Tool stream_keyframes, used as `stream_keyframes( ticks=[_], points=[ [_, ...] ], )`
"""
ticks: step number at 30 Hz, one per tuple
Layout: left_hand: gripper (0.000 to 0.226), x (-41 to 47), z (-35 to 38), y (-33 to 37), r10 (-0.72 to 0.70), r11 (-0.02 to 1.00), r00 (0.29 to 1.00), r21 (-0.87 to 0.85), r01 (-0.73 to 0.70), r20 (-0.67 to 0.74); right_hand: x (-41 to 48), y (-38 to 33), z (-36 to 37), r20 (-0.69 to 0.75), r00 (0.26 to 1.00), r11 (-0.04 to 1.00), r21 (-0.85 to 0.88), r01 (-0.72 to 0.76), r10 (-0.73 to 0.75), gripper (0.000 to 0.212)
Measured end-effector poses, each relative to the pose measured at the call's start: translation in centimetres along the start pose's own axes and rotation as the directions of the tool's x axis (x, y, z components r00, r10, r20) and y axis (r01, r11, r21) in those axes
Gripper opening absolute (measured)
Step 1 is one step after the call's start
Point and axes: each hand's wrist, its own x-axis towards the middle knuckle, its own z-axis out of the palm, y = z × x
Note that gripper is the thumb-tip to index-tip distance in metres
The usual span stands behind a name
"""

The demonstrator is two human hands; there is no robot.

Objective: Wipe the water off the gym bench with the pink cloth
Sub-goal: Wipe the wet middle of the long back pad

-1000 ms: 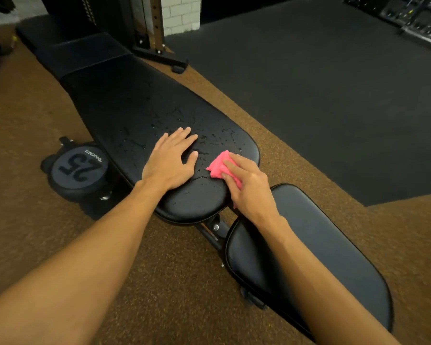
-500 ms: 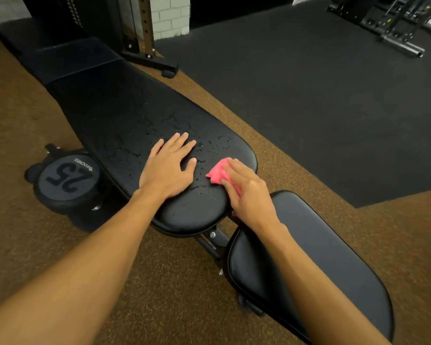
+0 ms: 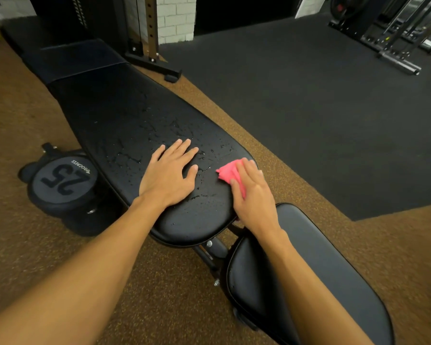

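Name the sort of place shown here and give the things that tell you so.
Most likely a gym: a padded black bench, a dumbbell marked 25 beside it, and a perforated rack upright by dark rubber matting.

Crumpled pink cloth [image 3: 227, 172] lies on wet bench [image 3: 125, 115].
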Motion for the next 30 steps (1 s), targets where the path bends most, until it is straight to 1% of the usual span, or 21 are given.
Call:
stream_keyframes(
  ticks=[2, 3, 4, 5, 7, 10, 13, 16, 18, 21, 25, 27, 30],
  points=[
    [0.058, 0.1, -0.1, 0.1, -0.006, 1.0, 1.0, -0.006, 0.005, -0.002, 1.7, -0.1, 0.0, -0.017, 0.989, 0.989, 0.021, -0.147, 0.148, 0.055],
    [0.058, 0.2, -0.2, 0.1, -0.01, 1.0, 1.0, -0.004, 0.01, -0.005, 2.8, -0.4, 0.1, -0.015, 0.983, 0.983, 0.021, -0.183, 0.184, 0.058],
    [0.058, 0.2, -0.2, 0.0, -0.014, 1.0, 1.0, -0.001, 0.014, -0.006, 3.5, -0.8, 0.3, -0.007, 0.983, 0.983, 0.003, -0.184, 0.184, 0.059],
    [0.058, 0.3, -0.2, -0.1, -0.017, 1.0, 1.0, 0.003, 0.017, -0.007, 3.9, -1.1, 0.6, 0.001, 0.988, 0.988, -0.026, -0.154, 0.154, 0.058],
    [0.058, 0.1, -0.2, -0.2, -0.017, 1.0, 1.0, 0.01, 0.017, -0.005, 3.5, -1.8, 0.8, 0.024, 0.998, 0.996, -0.06, -0.061, 0.063, 0.055],
    [0.058, -0.1, 0.0, -0.1, -0.01, 1.0, 1.0, 0.017, 0.01, -0.004, 0.6, -2.4, 1.1, 0.016, 1.0, 1.0, -0.028, -0.006, 0.006, 0.053],
    [0.058, 0.0, 0.0, 0.0, -0.007, 1.0, 1.0, 0.014, 0.007, -0.009, 0.2, -2.1, 1.3, -0.035, 0.997, 0.998, 0.012, -0.069, 0.07, 0.052],
    [0.059, 0.3, 0.0, 0.1, -0.01, 1.0, 1.0, 0.001, 0.01, -0.009, 3.4, -1.4, 0.8, -0.058, 0.978, 0.979, 0.026, -0.2, 0.201, 0.051],
    [0.059, 0.4, -0.1, 0.0, -0.011, 1.0, 1.0, 0.002, 0.011, -0.009, 5.4, -1.0, 0.3, -0.047, 0.965, 0.966, 0.04, -0.255, 0.257, 0.049],
    [0.059, 0.4, 0.0, -0.1, -0.008, 1.0, 1.0, 0.02, 0.008, -0.003, 5.4, -1.1, 0.3, -0.051, 0.969, 0.97, 0.063, -0.236, 0.24, 0.049],
    [0.059, 0.4, -0.2, 0.0, -0.011, 0.999, 1.0, 0.036, 0.011, 0.01, 1.9, -1.5, 1.3, -0.057, 0.978, 0.978, 0.061, -0.198, 0.201, 0.049],
    [0.058, 0.4, -0.2, 0.1, -0.009, 0.999, 1.0, 0.031, 0.008, 0.01, 2.3, -1.2, 1.1, -0.045, 0.975, 0.974, 0.072, -0.213, 0.217, 0.045],
    [0.058, 0.3, -0.3, 0.1, -0.003, 1.0, 1.0, 0.021, 0.003, 0.008, 5.6, -0.3, 0.3, 0.0, 0.963, 0.96, 0.082, -0.268, 0.269, 0.041]
  ],
)
